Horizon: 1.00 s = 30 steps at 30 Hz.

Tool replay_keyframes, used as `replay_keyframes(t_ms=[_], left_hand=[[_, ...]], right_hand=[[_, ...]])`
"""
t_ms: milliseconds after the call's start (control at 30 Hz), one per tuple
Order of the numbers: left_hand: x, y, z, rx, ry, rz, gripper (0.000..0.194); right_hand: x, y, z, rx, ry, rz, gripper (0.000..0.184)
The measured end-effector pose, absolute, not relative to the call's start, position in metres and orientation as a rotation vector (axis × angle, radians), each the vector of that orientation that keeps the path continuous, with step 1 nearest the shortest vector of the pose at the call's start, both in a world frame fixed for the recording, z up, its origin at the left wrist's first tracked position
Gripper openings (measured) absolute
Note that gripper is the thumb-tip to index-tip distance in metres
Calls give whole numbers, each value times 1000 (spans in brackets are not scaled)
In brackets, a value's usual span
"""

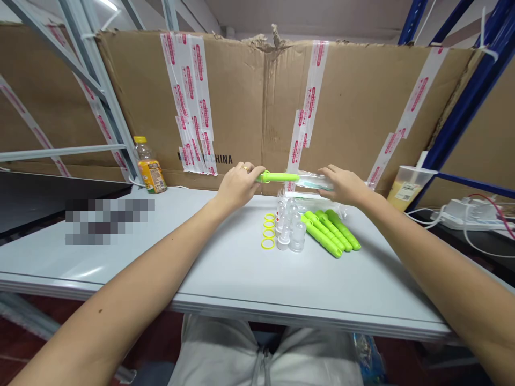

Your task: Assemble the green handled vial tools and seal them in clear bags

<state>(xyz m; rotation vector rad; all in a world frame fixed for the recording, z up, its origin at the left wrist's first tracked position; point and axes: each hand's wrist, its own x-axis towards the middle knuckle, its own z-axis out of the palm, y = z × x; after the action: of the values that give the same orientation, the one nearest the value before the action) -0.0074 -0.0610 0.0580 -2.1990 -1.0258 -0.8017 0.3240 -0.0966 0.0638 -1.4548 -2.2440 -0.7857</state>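
My left hand [240, 185] is closed round one end of a bright green plastic stick [279, 177], held level above the back of the table. My right hand [340, 185] grips a clear plastic sleeve [311, 180], whose left end meets or overlaps the stick's tip; whether the stick is inside it I cannot tell. Below lie several more green sticks [325, 236] side by side. Left of them stand small clear plastic caps or cups [298, 237] and white-based clear pieces [284, 238]. Several yellow rings [267, 244] form a row beside these.
Clear plastic packaging [317, 201] lies behind the parts. A juice bottle [151, 166] stands at the back left, a plastic cup of yellowish drink [408, 188] at the back right, near a power strip [469, 213] with cables. A taped cardboard wall [241, 107] closes off the table's [225, 273] back.
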Motion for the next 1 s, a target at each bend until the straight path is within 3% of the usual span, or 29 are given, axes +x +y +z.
replay_keyframes(t_ms=[533, 733, 1000], left_hand=[[19, -73, 42, -2333, -772, -794, 29], [20, -76, 41, -2462, -649, -918, 39], [16, -77, 47, -2539, -702, -1078, 30]], right_hand=[[300, -112, 42, -1310, -2340, -771, 45], [299, -111, 39, -1269, -2328, -764, 43], [302, -112, 40, -1253, -2274, -840, 40]])
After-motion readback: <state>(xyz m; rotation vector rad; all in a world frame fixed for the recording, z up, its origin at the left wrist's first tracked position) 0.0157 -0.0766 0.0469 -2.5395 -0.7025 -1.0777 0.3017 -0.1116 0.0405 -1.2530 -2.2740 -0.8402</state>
